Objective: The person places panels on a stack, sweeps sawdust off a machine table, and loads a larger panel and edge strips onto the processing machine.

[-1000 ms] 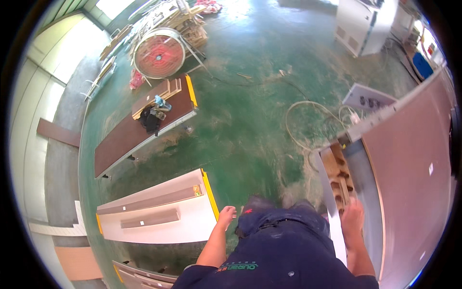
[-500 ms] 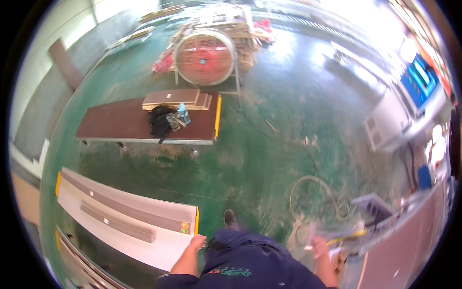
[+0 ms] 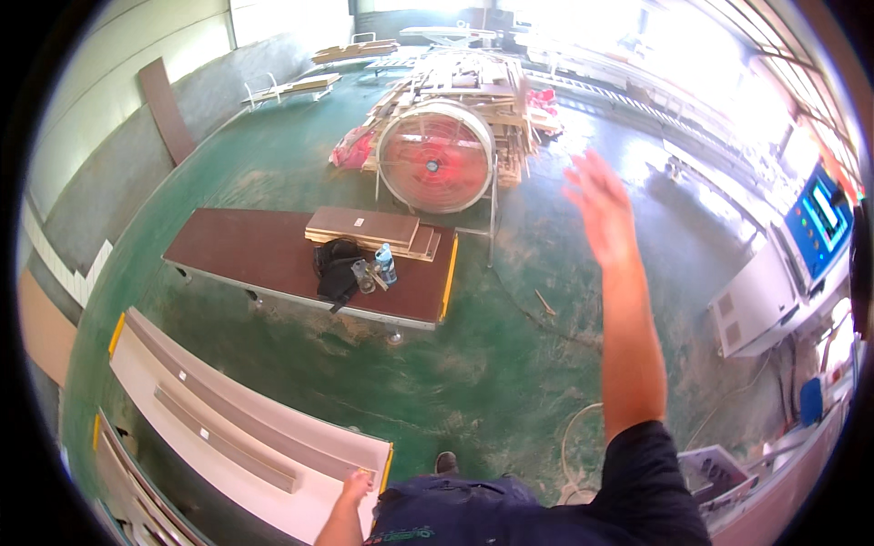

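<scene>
We look down over a workshop with a green floor (image 3: 510, 364). Our left hand (image 3: 357, 482) rests at the lower edge of the view, its fingertips on the near corner of a long white panel (image 3: 228, 428), beside the panel's yellow end edge; the fingers are curled against the corner, but we cannot tell whether they clasp it or merely touch it. The panel lies flat at lower left, running diagonally toward the left rim, with a raised strip along its middle. A second white panel (image 3: 118, 473) lies just beyond it, nearer the rim.

Our right hand (image 3: 601, 205) is raised high on an outstretched forearm, fingers spread and loose, holding nothing and touching nothing; it appears blurred.

Farther off, well apart from both hands, a low brown table (image 3: 246, 255) on small wheels carries a stack of brown boards (image 3: 373, 232), a black bag (image 3: 335, 268) and a clear bottle (image 3: 386, 266) standing upright just beside the bag. Behind the table stands a large round fan (image 3: 437, 156) with a red centre, and behind that a pile of wooden pieces (image 3: 473, 77). At the right rim a white machine cabinet (image 3: 756, 305) stands below a blue screen (image 3: 819, 218). A pale hose (image 3: 574, 437) loops on the floor near our right shoulder.
</scene>
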Action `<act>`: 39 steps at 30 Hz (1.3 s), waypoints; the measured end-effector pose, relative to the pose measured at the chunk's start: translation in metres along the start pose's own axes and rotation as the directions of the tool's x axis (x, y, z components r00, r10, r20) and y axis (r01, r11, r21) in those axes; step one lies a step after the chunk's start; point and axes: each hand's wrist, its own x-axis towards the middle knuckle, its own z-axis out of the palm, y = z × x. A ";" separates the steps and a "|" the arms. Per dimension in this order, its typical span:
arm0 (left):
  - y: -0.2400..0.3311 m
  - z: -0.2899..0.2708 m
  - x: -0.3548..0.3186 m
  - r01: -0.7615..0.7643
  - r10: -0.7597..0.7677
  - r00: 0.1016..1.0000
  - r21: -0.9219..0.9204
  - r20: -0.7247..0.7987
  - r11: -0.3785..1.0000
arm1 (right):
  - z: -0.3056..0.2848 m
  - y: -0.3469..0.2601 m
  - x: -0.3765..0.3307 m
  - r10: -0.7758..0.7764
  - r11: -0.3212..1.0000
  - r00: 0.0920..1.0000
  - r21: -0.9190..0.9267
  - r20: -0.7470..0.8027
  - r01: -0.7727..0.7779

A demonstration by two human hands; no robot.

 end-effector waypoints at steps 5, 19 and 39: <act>-0.053 0.003 -0.011 0.246 -0.250 0.966 0.066 0.060 0.967 | 0.043 0.034 -0.043 0.081 0.943 0.985 -0.332 0.152 -0.027; 0.020 0.047 0.049 -0.105 -0.010 0.960 0.390 0.281 0.915 | -0.217 0.047 -0.750 0.496 -0.191 -0.240 0.165 -0.834 -0.968; 0.063 0.116 0.044 -0.535 -0.095 0.650 0.542 0.754 0.648 | 0.071 0.100 -0.901 0.222 0.243 -0.215 0.268 -0.951 -0.932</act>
